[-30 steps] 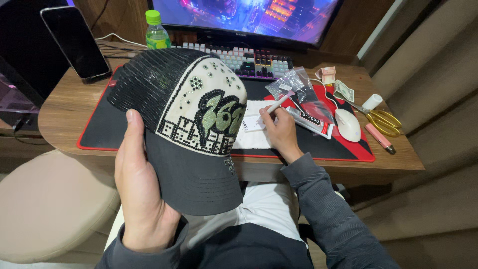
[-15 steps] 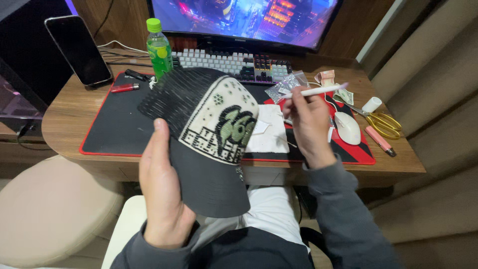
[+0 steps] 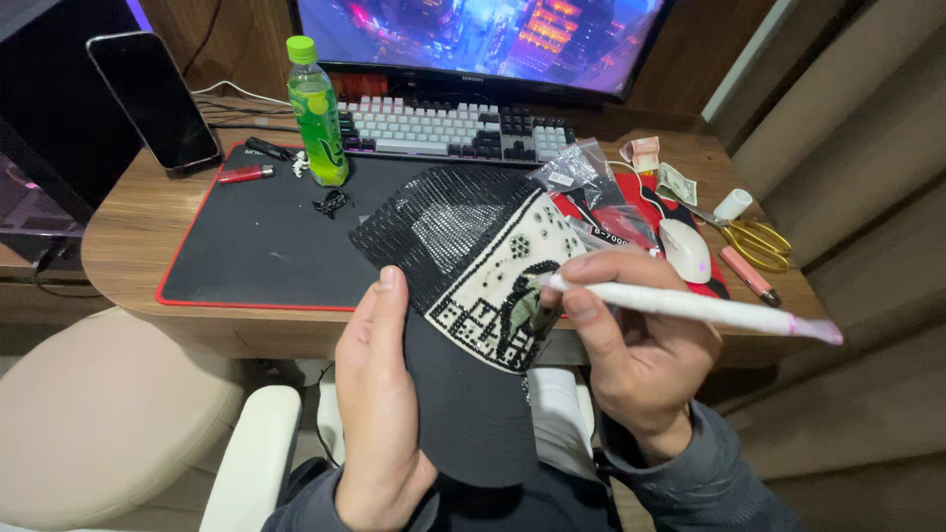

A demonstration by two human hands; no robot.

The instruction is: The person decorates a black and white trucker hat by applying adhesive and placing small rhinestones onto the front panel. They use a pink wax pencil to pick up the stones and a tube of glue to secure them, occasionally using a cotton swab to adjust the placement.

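My left hand grips a black mesh cap from the left, thumb along its edge, holding it over my lap at the desk's front edge. The cap's front bears a pale beaded panel with a dark and green figure. My right hand holds a white pen-shaped tool with a pink end, its tip touching the beaded panel. The tool points left onto the cap, its pink end sticking out to the right.
A black desk mat with red trim covers the wooden desk. On it stand a green bottle, keyboard, phone, red lighter, clear plastic bags, white mouse and yellow scissors. A monitor sits behind.
My right hand lifted the white tool from the desk and brought its tip onto the cap's beaded panel. The cap dropped lower and to the right, uncovering the mat.
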